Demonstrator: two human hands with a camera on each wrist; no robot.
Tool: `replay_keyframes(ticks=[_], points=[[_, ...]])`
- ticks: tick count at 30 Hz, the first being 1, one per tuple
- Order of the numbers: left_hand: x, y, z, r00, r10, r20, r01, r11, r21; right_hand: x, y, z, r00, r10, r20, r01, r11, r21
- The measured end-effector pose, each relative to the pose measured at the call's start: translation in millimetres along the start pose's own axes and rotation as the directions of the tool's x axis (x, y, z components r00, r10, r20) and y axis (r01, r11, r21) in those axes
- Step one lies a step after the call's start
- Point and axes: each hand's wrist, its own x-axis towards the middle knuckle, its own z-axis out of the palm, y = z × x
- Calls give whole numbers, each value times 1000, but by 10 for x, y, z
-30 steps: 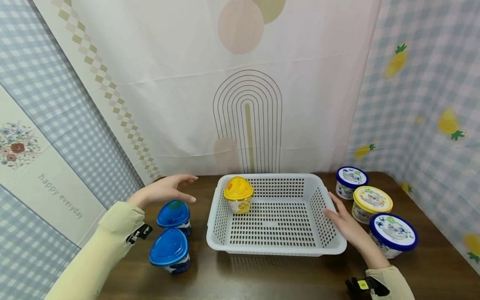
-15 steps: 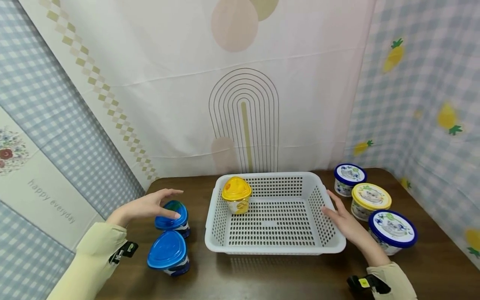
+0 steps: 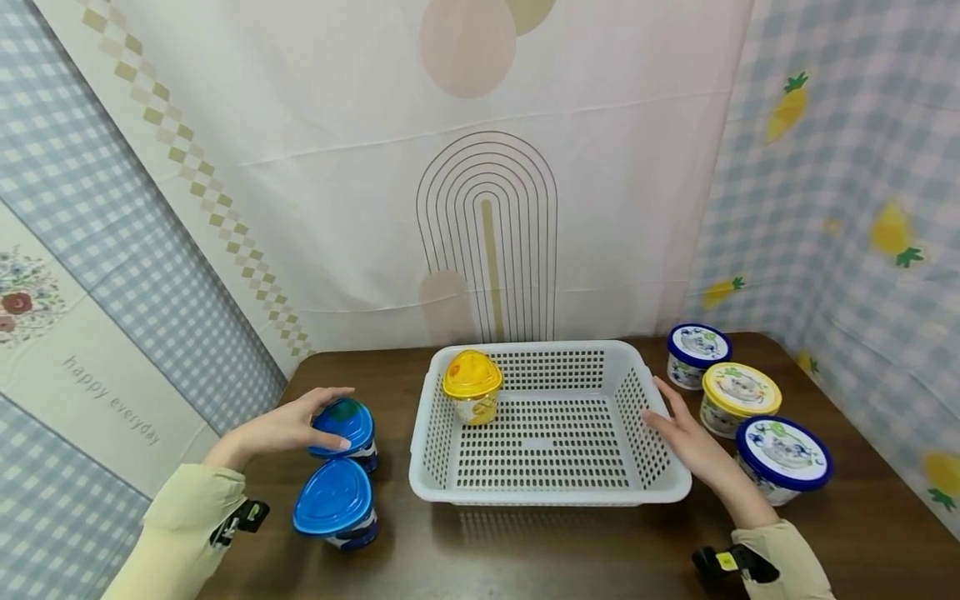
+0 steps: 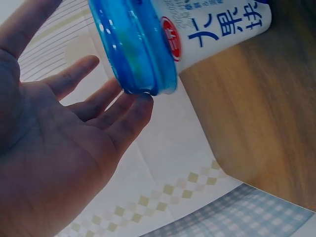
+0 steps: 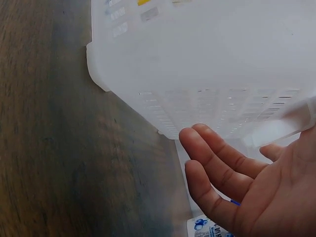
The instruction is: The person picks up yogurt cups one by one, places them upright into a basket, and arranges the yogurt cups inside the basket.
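Note:
In the head view my left hand (image 3: 288, 429) is spread over the far blue-lidded cup (image 3: 348, 427), thumb by the lid's near edge and fingers at its far side. The left wrist view shows fingertips at the rim of the blue lid (image 4: 140, 54), palm apart from the cup. A second blue-lidded cup (image 3: 335, 500) stands just nearer. My right hand (image 3: 693, 446) holds the right rim of the white basket (image 3: 551, 497), thumb hooked over it and the other fingers outside, loosely bent below the rim. A yellow-lidded cup (image 3: 474, 387) sits in the basket's back left corner.
Right of the basket stand a small blue-lidded tub (image 3: 699, 354), a yellow-lidded tub (image 3: 741, 398) and a larger blue-lidded tub (image 3: 783, 458), close to my right forearm. Behind the brown table (image 3: 525, 554) hangs a printed curtain (image 3: 337, 208).
My left hand has moved left and down from above the gap beside the basket to around the far blue lid. The right hand stays on the basket rim. The view has shifted slightly.

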Motion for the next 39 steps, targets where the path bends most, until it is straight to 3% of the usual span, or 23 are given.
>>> replay_keyframes(ticks=[9,20,31,39], points=[[11,-82,68,999,-26,-29,27,999,27,-7,5,1,1000,8,4,-8,1000,-2],[83,-73,80,997,-37,-60,40,998,48,-11,-4,-12,1000,7,4,-7,1000,5],[93,-75,113,990,-125,-71,126,992,10,-16,6,-5,1000,6,11,-6,1000,28],[107,-84,121,987,-136,-82,136,991,-6,-8,10,-7,1000,-8,9,8,1000,22]])
